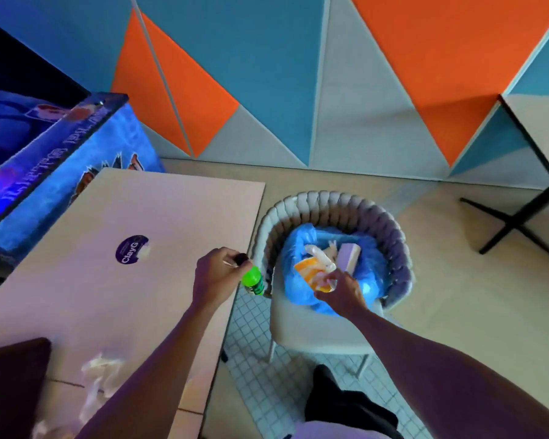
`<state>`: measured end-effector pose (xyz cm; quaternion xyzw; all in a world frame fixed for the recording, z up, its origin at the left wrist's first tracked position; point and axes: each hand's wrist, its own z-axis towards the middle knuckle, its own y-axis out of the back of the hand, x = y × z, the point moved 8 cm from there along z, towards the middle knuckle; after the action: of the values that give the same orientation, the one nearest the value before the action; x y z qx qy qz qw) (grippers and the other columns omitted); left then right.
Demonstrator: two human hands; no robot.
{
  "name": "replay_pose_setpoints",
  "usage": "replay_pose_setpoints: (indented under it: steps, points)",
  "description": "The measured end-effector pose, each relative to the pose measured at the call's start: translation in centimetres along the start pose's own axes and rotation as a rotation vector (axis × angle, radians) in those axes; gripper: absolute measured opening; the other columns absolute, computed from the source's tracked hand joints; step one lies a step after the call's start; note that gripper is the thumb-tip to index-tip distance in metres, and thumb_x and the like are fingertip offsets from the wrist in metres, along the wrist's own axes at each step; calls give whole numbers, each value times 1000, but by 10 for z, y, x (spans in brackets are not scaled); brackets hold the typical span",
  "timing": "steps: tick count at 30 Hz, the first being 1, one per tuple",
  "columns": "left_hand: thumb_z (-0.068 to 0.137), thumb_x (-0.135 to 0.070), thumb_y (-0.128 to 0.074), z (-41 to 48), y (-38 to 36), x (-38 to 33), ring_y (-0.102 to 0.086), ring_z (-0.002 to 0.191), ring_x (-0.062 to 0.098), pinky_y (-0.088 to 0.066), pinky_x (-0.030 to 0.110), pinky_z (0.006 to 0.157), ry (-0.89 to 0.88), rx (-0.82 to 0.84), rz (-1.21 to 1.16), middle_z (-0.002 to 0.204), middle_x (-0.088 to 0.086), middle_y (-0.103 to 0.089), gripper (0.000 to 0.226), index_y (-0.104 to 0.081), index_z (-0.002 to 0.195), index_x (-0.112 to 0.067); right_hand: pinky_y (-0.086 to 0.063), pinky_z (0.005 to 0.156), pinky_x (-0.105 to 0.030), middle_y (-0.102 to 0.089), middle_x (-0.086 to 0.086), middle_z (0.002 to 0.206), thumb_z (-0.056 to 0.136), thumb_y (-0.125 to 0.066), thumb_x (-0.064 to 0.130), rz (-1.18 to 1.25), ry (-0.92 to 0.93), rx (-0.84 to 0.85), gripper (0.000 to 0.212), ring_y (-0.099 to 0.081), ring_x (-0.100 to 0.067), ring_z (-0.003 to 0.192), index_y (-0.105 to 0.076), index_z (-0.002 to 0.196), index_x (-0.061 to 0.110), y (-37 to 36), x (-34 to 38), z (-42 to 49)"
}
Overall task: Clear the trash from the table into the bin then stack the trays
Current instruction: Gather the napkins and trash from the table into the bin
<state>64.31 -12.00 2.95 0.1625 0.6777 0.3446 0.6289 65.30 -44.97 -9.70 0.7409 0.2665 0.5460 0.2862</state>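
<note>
Head view: our left hand (217,274) closed round green bottle (253,281), held at table (159,223) edge, just beside bin (293,280). Our right hand (341,288) over bin, fingers pinched on orange wrapper (309,270). In bin we see white scrap and pale box (349,255) on blue liner. Bin sits on grey chair (314,331). Well left of bin: crumpled white trash (100,372) on table, dark tray (11,384) beyond it.
</note>
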Motion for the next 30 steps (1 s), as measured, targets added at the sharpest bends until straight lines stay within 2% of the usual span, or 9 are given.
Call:
replay_pose_setpoints:
  steps: [7, 10, 12, 15, 19, 24, 26, 28, 30]
  points:
    - [75, -38, -86, 54, -117, -44, -64, 69, -15, -43, 3, 62, 67, 105, 20, 72, -18, -71, 20, -77, 87, -25, -45, 86, -36, -65, -13, 115, 66, -87, 30, 30, -168, 3, 56, -61, -33, 108, -65, 114, 13, 42, -85, 71]
    - [74, -38, -87, 68, -164, -54, -64, 72, -16, -42, 0, 62, 71, 164, 33, 75, -17, -72, 21, -78, 90, -27, -45, 87, -34, -64, -12, 116, 67, -85, 30, 29, -226, 3, 54, -61, -32, 108, -63, 114, 13, 54, -112, 93]
    - [73, -36, -87, 78, -194, -55, -66, 72, -14, -45, 2, 65, 78, 206, 39, 75, -16, -73, 22, -78, 91, -26, -44, 85, -33, -63, -11, 116, 68, -84, 32, 27, -252, 14, 54, -61, -31, 107, -63, 114, 15, 57, -126, 107]
    - [71, -37, -86, 92, -234, -52, -69, 73, -9, -58, 19, 74, 90, 251, 39, 75, -19, -74, 25, -78, 93, -27, -45, 84, -34, -63, -10, 116, 67, -86, 33, 12, -258, 25, 56, -61, -31, 107, -62, 114, 16, 60, -138, 123]
    - [76, -32, -88, 103, -275, -44, -69, 72, -3, -51, 11, 66, 163, 293, 41, 78, -12, -75, 24, -79, 95, -20, -47, 85, -36, -61, -8, 116, 67, -86, 38, 1, -241, 14, 56, -60, -30, 106, -62, 113, 18, 62, -142, 142]
    - [78, -39, -84, 119, -316, -20, -72, 72, 6, -60, 31, 74, 219, 379, 81, 76, -9, -77, 25, -80, 91, -18, -50, 84, -37, -59, -6, 113, 67, -86, 42, -27, -210, 14, 57, -61, -30, 102, -61, 113, 20, 60, -139, 161]
    - [75, -45, -80, 127, -333, -14, -72, 69, 9, -58, 32, 65, 208, 412, 120, 70, -8, -75, 27, -78, 82, -19, -51, 85, -38, -59, -5, 114, 67, -86, 43, -41, -212, 25, 58, -61, -30, 103, -60, 114, 20, 55, -142, 167]
    - [76, -44, -78, 136, -343, -17, -70, 65, 15, -44, 30, 55, 176, 421, 210, 66, 0, -73, 29, -73, 74, -15, -50, 86, -38, -58, -5, 115, 67, -85, 44, -57, -217, 37, 58, -60, -30, 103, -60, 114, 21, 51, -146, 171]
    - [78, -41, -79, 146, -353, -11, -70, 69, 21, -37, 29, 55, 183, 432, 281, 67, 4, -72, 30, -75, 78, -11, -50, 86, -38, -57, -5, 116, 69, -84, 42, -67, -218, 52, 57, -60, -29, 104, -60, 115, 20, 47, -152, 174]
